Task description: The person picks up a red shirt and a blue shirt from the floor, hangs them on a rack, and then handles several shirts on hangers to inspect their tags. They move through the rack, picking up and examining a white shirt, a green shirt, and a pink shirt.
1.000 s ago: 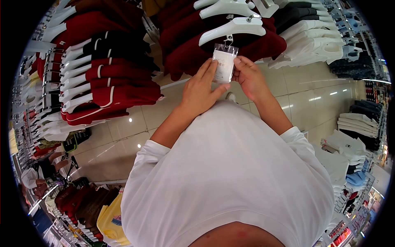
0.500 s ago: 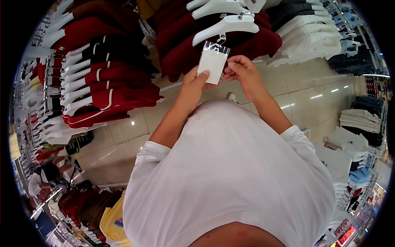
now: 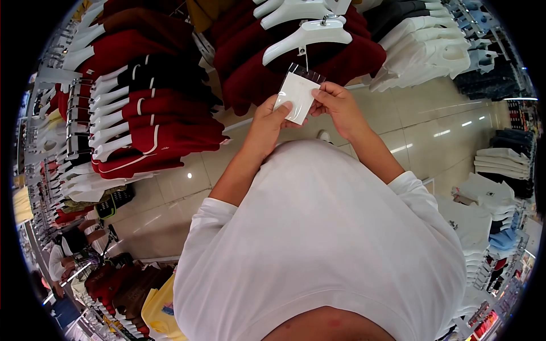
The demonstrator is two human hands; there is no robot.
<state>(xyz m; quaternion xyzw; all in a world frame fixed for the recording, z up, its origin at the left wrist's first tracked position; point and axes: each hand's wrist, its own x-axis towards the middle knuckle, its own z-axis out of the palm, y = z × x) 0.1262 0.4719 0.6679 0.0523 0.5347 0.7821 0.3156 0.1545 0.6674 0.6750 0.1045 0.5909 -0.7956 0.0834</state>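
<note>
Head camera view, looking down: a white plastic hanger (image 3: 307,41) at the front of a rack serves as the landmark, and a clear-sleeved white tag (image 3: 297,98) sits on the wearer's side of it, tilted, with its dark-looking top edge toward the hanger. A thin string (image 3: 307,59) runs from just under the hanger's middle down to the tag.

The left hand (image 3: 265,123), below and to the left of the hanger, pinches the tag's lower left part, thumb flat on the blank-looking face and fingers mostly hidden behind. The right hand (image 3: 338,107), below and to the right of the hanger, pinches the tag's right edge between thumb and curled fingers; how firmly either presses, I cannot tell.

A maroon garment (image 3: 355,63) hangs from the hanger, spreading out under both its arms, with more maroon garments behind it. Well to the left of the hanger, maroon tops with white trim (image 3: 170,136) hang in a row. To its right hang white tops (image 3: 438,59), with dark garments (image 3: 401,24) beside them. Below the hanger, past the hands, are a light shoe (image 3: 323,135) on the glossy tiled floor (image 3: 421,128) and the wearer's white shirt (image 3: 318,227).
</note>
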